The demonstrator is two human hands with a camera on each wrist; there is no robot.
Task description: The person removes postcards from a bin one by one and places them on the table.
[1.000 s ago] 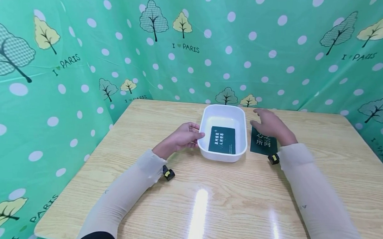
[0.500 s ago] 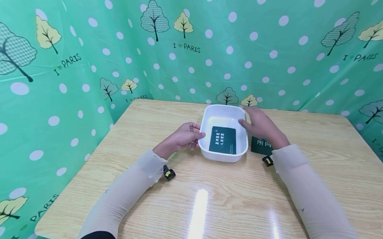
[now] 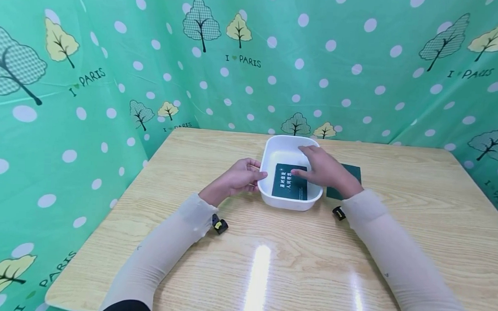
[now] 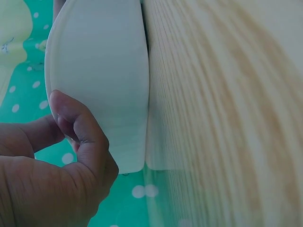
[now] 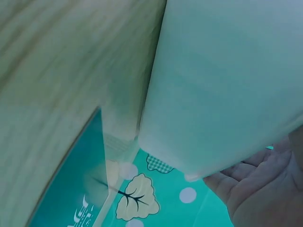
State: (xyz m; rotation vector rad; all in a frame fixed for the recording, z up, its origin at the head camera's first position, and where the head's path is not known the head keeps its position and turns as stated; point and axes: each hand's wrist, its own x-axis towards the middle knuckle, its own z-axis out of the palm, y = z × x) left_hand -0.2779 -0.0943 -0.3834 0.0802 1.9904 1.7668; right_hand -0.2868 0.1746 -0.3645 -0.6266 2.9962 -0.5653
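Observation:
A white plastic tub (image 3: 270,149) stands near the back of the table. My left hand (image 3: 242,176) grips its left rim, thumb on top and fingers against the outside wall; the left wrist view shows the same hand (image 4: 71,165) on the tub wall (image 4: 99,85). Inside the tub lies a dark green booklet (image 3: 286,189) with white characters. Over the tub's right side reaches my right hand (image 3: 324,168), fingers spread and holding nothing; whether its thumb touches the booklet I cannot tell. Another dark green booklet (image 3: 353,171) lies right of the tub, partly hidden by my right hand and wrist.
The wooden table (image 3: 212,264) has a back edge close behind the tub. A green dotted curtain (image 3: 251,82) with printed trees hangs behind and along the left side. Light glares off the table's front part.
My right hand has moved left, from above the booklet on the table to over the tub's interior. The left hand keeps its grip on the rim, and the tub stays in place.

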